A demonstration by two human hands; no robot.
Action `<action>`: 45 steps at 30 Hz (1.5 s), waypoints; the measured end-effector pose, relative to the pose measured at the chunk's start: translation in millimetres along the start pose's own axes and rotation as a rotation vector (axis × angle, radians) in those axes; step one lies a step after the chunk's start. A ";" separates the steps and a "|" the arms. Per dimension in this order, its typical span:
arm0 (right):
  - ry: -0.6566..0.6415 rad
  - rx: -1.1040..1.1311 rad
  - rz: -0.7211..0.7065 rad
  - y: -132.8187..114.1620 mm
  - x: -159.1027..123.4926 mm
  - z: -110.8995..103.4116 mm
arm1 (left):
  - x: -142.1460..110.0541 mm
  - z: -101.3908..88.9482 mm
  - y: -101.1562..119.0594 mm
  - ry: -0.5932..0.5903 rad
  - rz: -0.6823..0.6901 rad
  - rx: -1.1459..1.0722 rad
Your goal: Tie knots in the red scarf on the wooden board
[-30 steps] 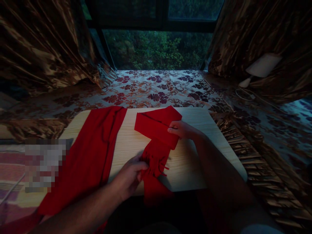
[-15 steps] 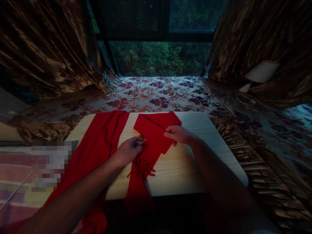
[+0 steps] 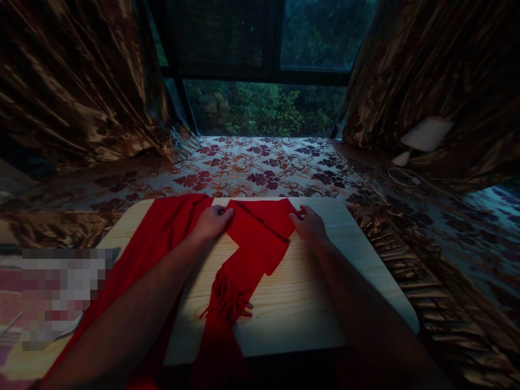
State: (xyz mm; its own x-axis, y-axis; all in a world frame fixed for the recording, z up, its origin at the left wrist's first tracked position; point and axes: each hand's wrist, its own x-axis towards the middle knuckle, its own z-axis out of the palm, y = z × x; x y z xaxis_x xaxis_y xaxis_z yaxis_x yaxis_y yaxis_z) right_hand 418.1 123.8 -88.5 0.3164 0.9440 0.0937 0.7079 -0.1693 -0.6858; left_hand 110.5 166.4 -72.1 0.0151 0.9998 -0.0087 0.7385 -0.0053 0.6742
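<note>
The scarf is folded across itself on the far side of the table, its fringe loose nearer, with left hand and right hand apart at opposite far corners, grip indeterminable in dim light.

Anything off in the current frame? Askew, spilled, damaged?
The folded red scarf looks askew: its layers slant across each other rather than lining up. Red cloth below the fringe runs off the table's near edge. No spill or damage visible, though it's dim.
</note>
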 end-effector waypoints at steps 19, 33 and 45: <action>0.063 0.248 0.054 -1.4 5.0 4.3 | -3.0 14.0 -7.3 0.311 0.095 -0.198; -0.225 -0.208 -0.726 -35.9 -28.9 22.6 | -26.2 23.9 12.7 -0.276 0.719 0.247; -0.258 -0.184 -0.679 -26.8 -27.0 25.7 | -26.1 15.7 10.1 -0.334 0.649 -0.004</action>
State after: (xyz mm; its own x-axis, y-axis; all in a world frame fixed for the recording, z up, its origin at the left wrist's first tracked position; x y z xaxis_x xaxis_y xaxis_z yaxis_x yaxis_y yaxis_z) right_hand 374.3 110.1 -91.2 -0.3698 0.8905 0.2650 0.7961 0.4508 -0.4038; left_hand 128.1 139.9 -76.6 0.6543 0.7371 0.1692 0.5086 -0.5944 0.6230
